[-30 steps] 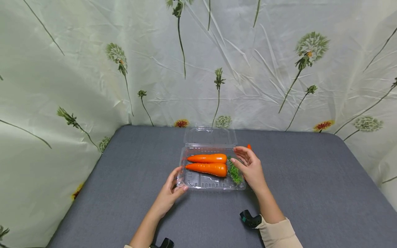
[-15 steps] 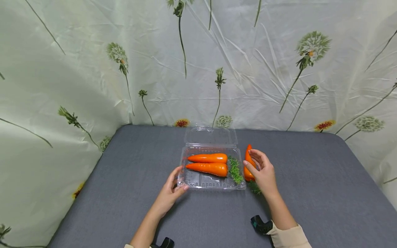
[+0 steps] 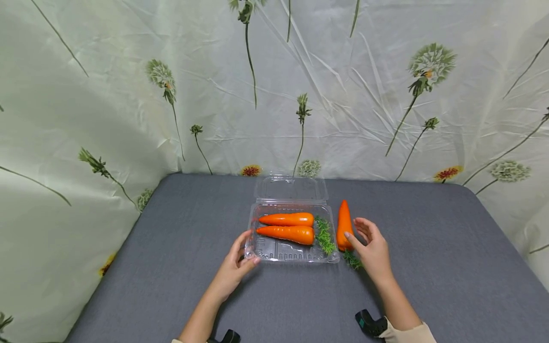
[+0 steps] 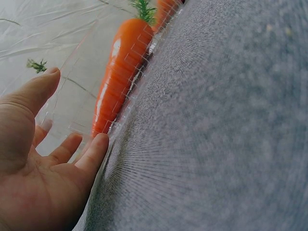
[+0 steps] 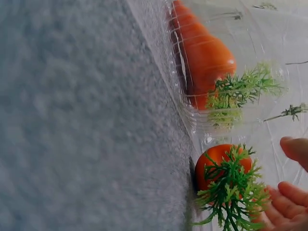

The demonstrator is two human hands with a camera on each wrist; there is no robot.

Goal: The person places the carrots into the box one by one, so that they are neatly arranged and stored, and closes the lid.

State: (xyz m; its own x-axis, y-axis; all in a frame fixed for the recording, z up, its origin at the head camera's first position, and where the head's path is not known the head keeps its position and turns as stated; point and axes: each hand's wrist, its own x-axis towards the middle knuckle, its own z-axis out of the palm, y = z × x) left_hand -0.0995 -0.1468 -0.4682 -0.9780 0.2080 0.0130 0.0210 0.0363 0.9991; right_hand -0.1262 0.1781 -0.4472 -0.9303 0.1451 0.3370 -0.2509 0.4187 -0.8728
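The loose carrot lies on the table, just beside the right side of the clear plastic box, its tip pointing away from the person and its leafy top towards them. By the look of it, the packing is partway done: the rear carrot and the front carrot lie side by side in the box, greens at their right ends, while this one is outside and the lid is folded back, not yet closed. The right hand is spread beside the loose carrot, thumb apart from the fingers; whether the thumb touches it I cannot tell. The left hand rests, fingers spread, at the box's near left corner, steadying it, I'd judge. The table has a plain grey cloth covering, and behind it hangs a pale, creased curtain printed with dandelions and other flowers.
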